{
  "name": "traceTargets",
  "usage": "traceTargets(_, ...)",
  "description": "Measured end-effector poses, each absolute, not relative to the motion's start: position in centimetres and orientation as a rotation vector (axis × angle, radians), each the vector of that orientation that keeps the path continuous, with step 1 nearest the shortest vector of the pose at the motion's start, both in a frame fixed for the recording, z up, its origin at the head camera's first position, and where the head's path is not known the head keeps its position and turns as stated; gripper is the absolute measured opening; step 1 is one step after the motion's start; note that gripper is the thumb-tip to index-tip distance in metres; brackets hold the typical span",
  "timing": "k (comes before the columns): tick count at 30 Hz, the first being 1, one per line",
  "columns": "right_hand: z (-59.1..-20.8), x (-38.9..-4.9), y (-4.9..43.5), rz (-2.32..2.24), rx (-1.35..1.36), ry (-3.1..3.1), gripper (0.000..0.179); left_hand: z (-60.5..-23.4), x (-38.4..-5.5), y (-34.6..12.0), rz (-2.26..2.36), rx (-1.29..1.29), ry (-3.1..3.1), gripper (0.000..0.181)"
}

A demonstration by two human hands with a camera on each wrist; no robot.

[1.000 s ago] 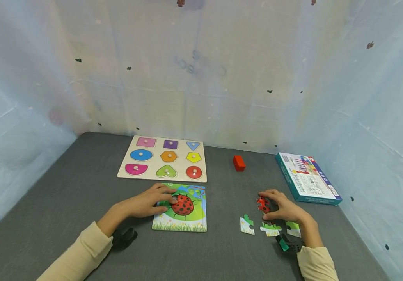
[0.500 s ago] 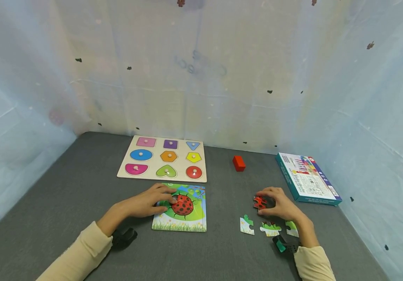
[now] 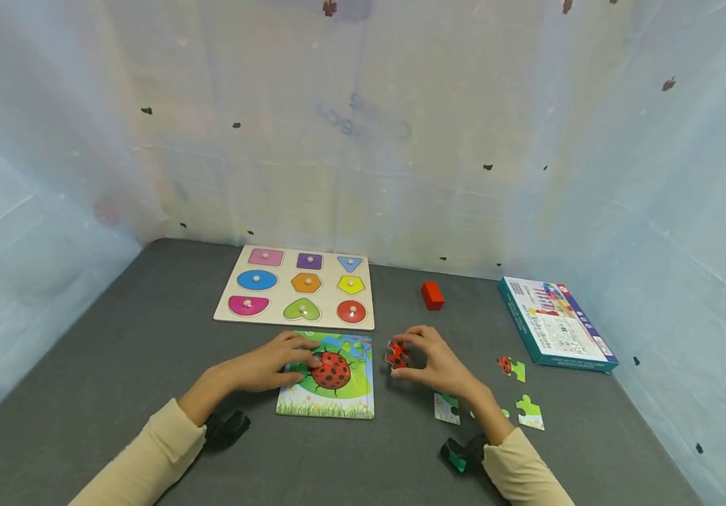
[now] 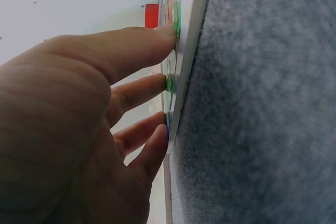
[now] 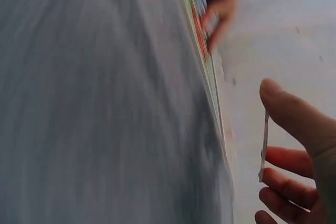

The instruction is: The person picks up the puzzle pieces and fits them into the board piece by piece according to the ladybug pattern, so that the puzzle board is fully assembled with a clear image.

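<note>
In the head view my left hand (image 3: 261, 364) rests on the left side of a ladybug picture board (image 3: 337, 406), fingers spread over it. The left wrist view shows the thumb and fingertips touching the board's face along its edge. Just right of the board, my right hand (image 3: 441, 365) pinches a red, black-spotted jigsaw piece (image 3: 396, 355) between thumb and fingers. Seen edge-on in the right wrist view, the thin piece (image 5: 264, 148) is off the table. Loose jigsaw pieces lie to the right: a white-green one (image 3: 445, 409), a green one (image 3: 530, 413) and a red-green one (image 3: 511, 368). Another is mostly hidden under my right wrist.
Behind the ladybug board lies a wooden shape board (image 3: 280, 303) with coloured knobbed shapes. A red block (image 3: 432, 296) stands at the back, and a flat teal-edged box (image 3: 559, 323) at the right. Pale sheeting hangs around the grey table (image 3: 350, 464).
My right hand has carried the red spotted piece leftward from the loose pieces to beside the ladybug board, uncovering pieces at the right. The left hand stays on the board.
</note>
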State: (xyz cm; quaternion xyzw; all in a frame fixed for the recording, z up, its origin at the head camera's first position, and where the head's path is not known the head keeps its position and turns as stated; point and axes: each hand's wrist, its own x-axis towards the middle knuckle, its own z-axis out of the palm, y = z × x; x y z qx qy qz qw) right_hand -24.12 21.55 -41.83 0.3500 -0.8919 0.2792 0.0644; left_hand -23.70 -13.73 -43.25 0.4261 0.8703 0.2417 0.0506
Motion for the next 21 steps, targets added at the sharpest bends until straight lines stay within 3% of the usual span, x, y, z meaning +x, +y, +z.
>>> traceTargets(11,-42.7,-24.1,14.4,0.727,1.239,-2.692,0.059,-43.4,-23.7,-13.8,0.748,1.302,2.639,0.024)
traceTargets(21,-43.7,-24.2,11.9,0.607,1.289,-2.692,0.059,-43.5,-23.8,-13.8,0.741,1.310,2.648,0.023)
